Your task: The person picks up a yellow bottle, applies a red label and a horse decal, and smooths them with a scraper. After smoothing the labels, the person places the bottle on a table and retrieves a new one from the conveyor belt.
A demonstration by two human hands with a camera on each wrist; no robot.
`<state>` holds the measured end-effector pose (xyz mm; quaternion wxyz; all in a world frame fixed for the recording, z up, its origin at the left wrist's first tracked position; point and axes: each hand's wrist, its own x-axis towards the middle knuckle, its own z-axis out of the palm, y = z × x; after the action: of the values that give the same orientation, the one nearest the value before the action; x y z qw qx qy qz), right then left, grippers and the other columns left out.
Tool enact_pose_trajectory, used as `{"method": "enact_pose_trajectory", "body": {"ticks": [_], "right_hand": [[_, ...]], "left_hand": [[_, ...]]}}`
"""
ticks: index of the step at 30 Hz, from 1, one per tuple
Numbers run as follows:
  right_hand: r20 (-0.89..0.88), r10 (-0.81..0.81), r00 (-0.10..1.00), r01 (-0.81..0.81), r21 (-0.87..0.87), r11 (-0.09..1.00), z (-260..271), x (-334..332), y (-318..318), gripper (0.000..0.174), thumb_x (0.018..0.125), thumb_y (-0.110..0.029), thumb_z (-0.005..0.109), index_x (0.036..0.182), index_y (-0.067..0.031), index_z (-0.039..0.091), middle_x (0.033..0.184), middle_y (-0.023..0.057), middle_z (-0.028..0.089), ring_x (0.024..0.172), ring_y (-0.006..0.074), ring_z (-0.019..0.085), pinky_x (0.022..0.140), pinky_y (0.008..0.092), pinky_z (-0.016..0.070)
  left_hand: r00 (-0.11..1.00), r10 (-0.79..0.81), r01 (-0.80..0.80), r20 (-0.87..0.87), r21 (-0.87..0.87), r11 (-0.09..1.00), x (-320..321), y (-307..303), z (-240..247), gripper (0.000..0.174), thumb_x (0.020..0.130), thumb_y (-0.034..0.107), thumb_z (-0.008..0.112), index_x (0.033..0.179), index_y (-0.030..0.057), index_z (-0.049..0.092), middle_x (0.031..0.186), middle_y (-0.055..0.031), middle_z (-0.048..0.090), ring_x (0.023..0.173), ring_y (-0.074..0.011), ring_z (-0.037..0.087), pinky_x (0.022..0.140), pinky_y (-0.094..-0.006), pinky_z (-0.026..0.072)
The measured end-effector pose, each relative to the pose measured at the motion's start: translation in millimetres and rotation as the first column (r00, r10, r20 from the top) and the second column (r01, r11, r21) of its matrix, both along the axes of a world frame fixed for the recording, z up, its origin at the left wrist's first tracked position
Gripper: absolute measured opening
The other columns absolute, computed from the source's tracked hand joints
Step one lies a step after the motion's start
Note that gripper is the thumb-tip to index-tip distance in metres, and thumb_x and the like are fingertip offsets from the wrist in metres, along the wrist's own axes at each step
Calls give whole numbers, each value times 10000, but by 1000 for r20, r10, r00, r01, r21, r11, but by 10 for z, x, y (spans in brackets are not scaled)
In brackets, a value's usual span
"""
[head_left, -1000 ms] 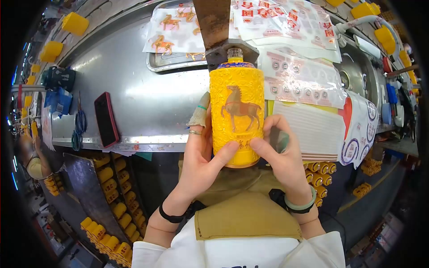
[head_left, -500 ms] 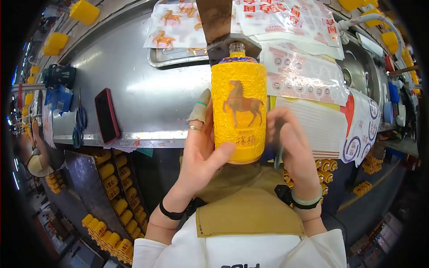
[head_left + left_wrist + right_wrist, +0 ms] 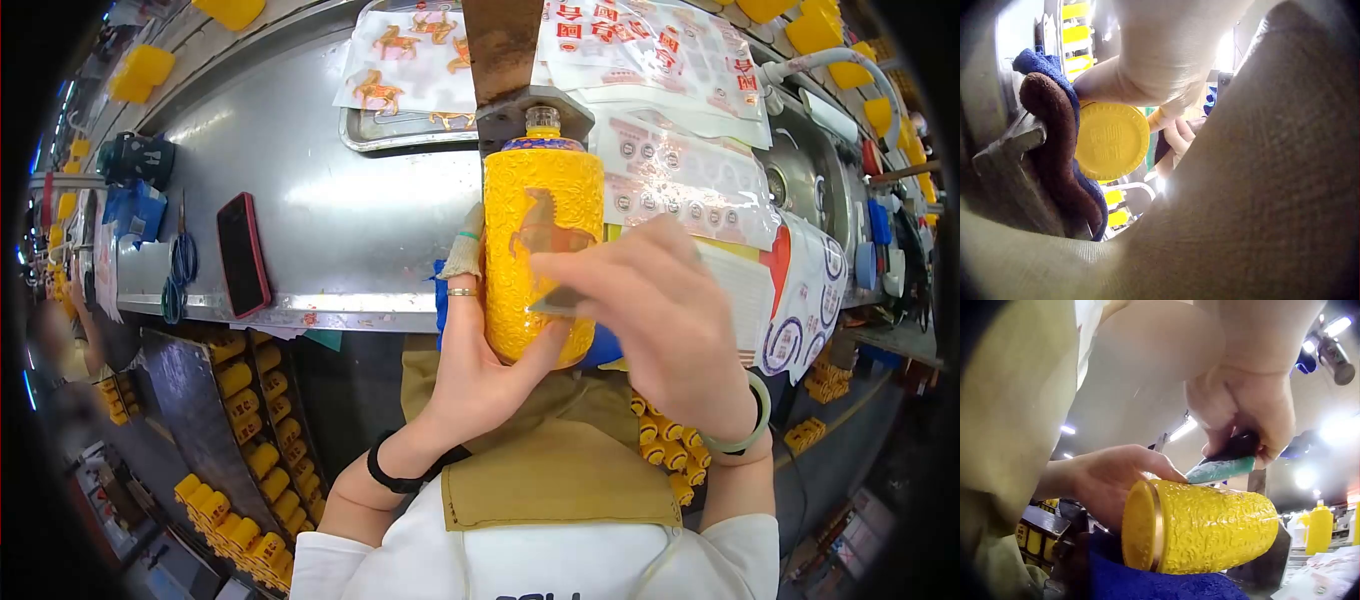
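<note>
The yellow embossed bottle [image 3: 510, 195] lies with its clear neck toward a metal bracket [image 3: 508, 60]. My left hand [image 3: 475, 375] grips its lower body, thumb across the front, one fingertip in a pale finger cover. A brown horse decal [image 3: 545, 230] shows on the front, partly behind my right hand [image 3: 665, 325]. That hand pinches a small flat scraper [image 3: 1225, 467], dark with a green edge, at the bottle's face beside my left thumb. The bottle's round base [image 3: 1112, 142] faces the left wrist camera. Blue cloth [image 3: 1166, 586] lies under the bottle.
A metal tray [image 3: 375, 138] with horse decals stands behind on the steel bench [image 3: 340, 215]. Printed sheets [image 3: 690, 175] cover the right side, near a sink [image 3: 790, 170]. A phone [image 3: 243, 255] and scissors [image 3: 182, 260] lie left. Racks of yellow bottles [image 3: 262, 460] stand below.
My right hand left the bottle's lower right side and came over its front with the scraper. The bottle turned, its horse shifting right; the lettering no longer shows. My left hand still holds it.
</note>
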<state>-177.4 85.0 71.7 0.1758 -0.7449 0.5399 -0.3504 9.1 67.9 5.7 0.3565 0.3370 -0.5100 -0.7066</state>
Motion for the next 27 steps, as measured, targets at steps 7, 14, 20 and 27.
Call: {"method": "enact_pose_trajectory", "body": {"ticks": [7, 14, 20, 27], "right_hand": [[-142, -122, 982, 101, -148, 984, -8, 41, -70, 427, 755, 98, 696, 1162, -23, 731, 999, 81, 720, 876, 291, 592, 786, 376, 495], [-216, -196, 957, 122, -317, 941, -166, -55, 127, 342, 738, -67, 701, 1069, -120, 769, 1007, 1, 741, 892, 180, 586, 775, 337, 476], [-279, 168, 945, -282, -441, 852, -427, 60, 543, 228, 826, -100, 691, 1035, -164, 757, 1029, -38, 751, 865, 114, 616, 700, 253, 450], [279, -332, 901, 355, -36, 934, -458, 274, 508, 234, 880, 12, 691, 1108, -39, 710, 992, 115, 721, 750, 242, 647, 652, 343, 500]], "left_hand": [[999, -50, 50, 15, -4, 999, 23, -12, -17, 899, 952, -34, 625, 1635, 11, 41, 1659, -146, 240, 1517, -244, 291, 1231, -416, 281], [996, -29, 25, -87, -44, 999, 171, 10, -190, 1184, 781, 68, 889, 1620, 0, 56, 1621, -179, 260, 1488, -270, 341, 1215, -419, 322], [957, 79, 41, 280, -399, 916, 357, 72, -328, 1256, 685, 146, 964, 1622, 0, 140, 1682, -193, 201, 1516, -327, 326, 1213, -475, 347], [934, 226, -13, 276, -607, 795, 238, 171, -417, 1150, 693, 155, 963, 1591, -7, 263, 1560, -215, 400, 1405, -349, 456, 1161, -445, 398]]}}
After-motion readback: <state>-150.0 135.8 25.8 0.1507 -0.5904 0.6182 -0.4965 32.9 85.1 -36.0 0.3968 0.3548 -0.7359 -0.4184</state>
